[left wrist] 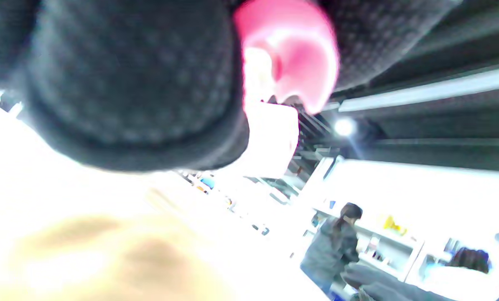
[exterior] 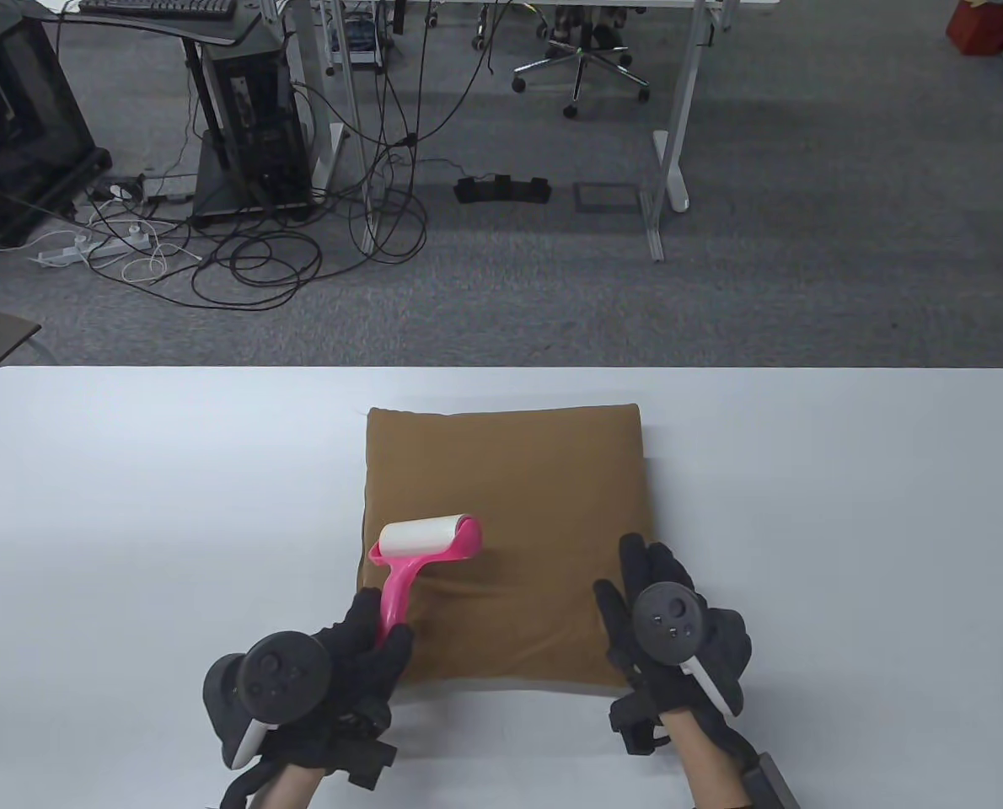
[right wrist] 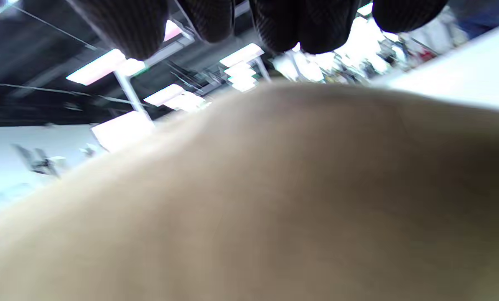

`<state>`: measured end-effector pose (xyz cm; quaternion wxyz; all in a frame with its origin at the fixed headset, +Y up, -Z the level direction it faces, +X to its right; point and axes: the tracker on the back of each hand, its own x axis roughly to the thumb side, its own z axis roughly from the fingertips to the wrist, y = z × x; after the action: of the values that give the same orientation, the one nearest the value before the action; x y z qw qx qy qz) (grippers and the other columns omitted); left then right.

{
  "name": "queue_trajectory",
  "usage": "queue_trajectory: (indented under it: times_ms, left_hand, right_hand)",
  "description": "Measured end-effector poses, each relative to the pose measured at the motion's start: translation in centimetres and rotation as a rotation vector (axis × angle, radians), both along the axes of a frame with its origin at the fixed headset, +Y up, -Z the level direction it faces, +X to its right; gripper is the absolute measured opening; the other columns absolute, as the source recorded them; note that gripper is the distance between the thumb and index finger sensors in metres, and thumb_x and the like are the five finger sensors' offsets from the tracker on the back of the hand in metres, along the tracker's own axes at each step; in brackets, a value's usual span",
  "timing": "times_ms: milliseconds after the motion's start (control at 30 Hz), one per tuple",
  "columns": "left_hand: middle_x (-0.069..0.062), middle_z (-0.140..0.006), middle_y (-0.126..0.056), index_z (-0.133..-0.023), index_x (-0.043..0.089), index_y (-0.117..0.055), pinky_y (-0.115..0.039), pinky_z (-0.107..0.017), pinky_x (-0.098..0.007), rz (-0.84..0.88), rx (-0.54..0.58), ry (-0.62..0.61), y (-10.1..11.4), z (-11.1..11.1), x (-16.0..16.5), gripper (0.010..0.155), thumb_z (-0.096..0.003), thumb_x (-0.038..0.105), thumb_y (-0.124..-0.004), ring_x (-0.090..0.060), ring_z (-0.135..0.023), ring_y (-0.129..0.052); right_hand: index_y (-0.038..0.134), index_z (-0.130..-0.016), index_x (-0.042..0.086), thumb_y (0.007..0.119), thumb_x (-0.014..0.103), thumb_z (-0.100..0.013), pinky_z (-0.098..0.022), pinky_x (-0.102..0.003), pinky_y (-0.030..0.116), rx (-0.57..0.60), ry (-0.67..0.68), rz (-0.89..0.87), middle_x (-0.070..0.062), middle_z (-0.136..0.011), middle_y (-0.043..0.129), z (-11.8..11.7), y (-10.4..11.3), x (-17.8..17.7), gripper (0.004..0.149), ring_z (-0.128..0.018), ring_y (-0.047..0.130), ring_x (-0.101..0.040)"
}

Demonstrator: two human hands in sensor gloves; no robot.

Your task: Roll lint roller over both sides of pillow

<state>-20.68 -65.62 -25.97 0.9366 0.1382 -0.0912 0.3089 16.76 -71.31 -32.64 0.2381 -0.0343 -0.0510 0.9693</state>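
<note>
A brown square pillow (exterior: 510, 506) lies flat on the white table (exterior: 131, 506). My left hand (exterior: 358, 653) grips the pink handle of a lint roller (exterior: 421, 556), whose white roll rests on the pillow's near left part. The handle shows as a pink blur in the left wrist view (left wrist: 289, 54) among my gloved fingers (left wrist: 128, 83). My right hand (exterior: 657, 607) lies flat with fingers spread on the pillow's near right corner. In the right wrist view the pillow (right wrist: 274, 200) fills the frame, with my fingertips (right wrist: 299, 25) above it.
The table's far edge (exterior: 501, 368) runs behind the pillow. Beyond it are grey carpet, desk legs (exterior: 670, 143), an office chair (exterior: 581, 59) and tangled cables (exterior: 257, 253). Bare table lies on both sides of the pillow.
</note>
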Motion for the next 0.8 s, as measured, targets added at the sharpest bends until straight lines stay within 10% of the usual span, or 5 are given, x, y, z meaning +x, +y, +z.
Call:
queue_trajectory:
  times_ms: [333, 800]
  left_hand:
    - [-0.015, -0.039, -0.113, -0.089, -0.002, -0.079, -0.091, -0.015, -0.046, -0.222, -0.051, 0.017, 0.5, 3.9, -0.1, 0.064, -0.0445, 0.043, -0.089, -0.014, 0.004, -0.102]
    - [-0.008, -0.037, -0.112, -0.091, 0.002, -0.078, -0.09, -0.016, -0.046, -0.328, -0.064, 0.128, 0.9, -4.5, 2.4, 0.064, -0.047, 0.048, -0.083, -0.012, 0.005, -0.097]
  right_hand:
    - [0.039, -0.114, 0.018, 0.053, 0.043, -0.062, -0.055, -0.069, 0.064, -0.163, -0.007, -0.147, -0.03, -0.114, 0.054, -1.5, -2.3, 1.8, 0.059, -0.088, 0.072, -0.056]
    - [0.035, -0.113, 0.021, 0.052, 0.044, -0.062, -0.054, -0.066, 0.067, -0.213, 0.008, -0.182, -0.031, -0.114, 0.053, -1.4, -2.8, 2.1, 0.059, -0.082, 0.08, -0.053]
